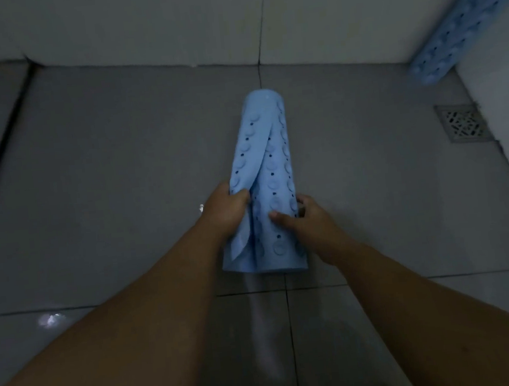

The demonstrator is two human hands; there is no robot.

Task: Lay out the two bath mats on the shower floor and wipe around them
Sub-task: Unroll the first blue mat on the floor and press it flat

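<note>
A light blue rubber bath mat (pixel 267 160), rolled lengthwise with its suction cups and drain holes facing out, lies in the middle of the grey tiled shower floor (pixel 106 182). My left hand (pixel 225 209) pinches the loose left flap of the roll near its near end. My right hand (pixel 307 222) grips the right side of the roll, thumb on top. A second blue bath mat (pixel 460 20), also rolled, leans against the wall in the far right corner.
A square metal floor drain (pixel 462 123) sits by the right wall. White tiled walls (pixel 137 23) close off the far side and the right. A dark channel (pixel 1 155) runs along the left of the floor. Wet glints show on the near tiles.
</note>
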